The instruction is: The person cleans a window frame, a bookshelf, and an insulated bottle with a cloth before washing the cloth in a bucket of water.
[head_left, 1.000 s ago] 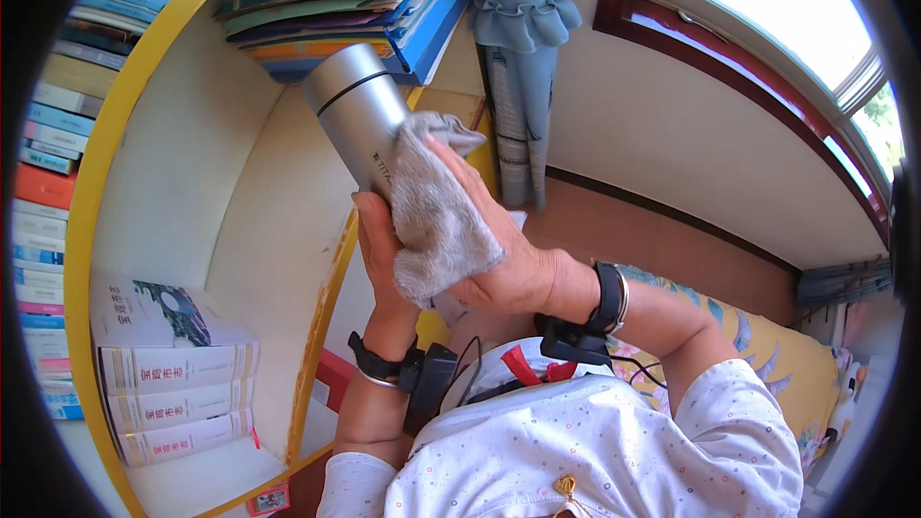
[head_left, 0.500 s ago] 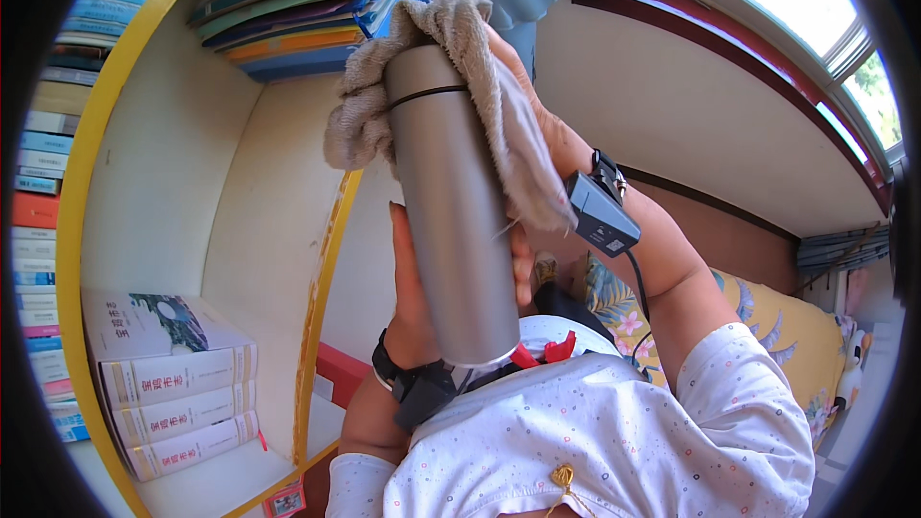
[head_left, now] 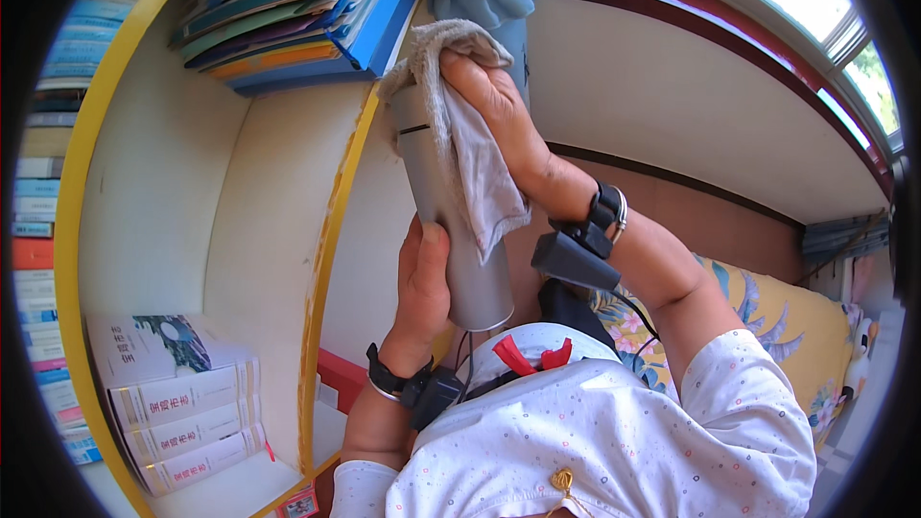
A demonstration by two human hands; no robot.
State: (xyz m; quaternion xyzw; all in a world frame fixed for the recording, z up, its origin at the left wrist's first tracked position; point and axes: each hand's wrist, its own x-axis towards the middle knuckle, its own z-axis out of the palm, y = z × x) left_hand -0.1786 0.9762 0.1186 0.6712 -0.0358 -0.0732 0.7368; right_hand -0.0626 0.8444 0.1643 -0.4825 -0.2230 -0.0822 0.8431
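Silver-grey flask (head_left: 441, 192) slants in mid-air before the person's white shirt (head_left: 595, 427). Pale grey cloth (head_left: 484, 173) drapes its upper end and right side. The right hand (head_left: 504, 115) clasps the cloth against it; the left hand (head_left: 422, 283) is wrapped round its lower half.

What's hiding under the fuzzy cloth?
A silver bottle is under the gray cloth. Its lower part shows, and some of the dark ring near its top. The surface right beneath the cloth is covered, so that can't be seen.
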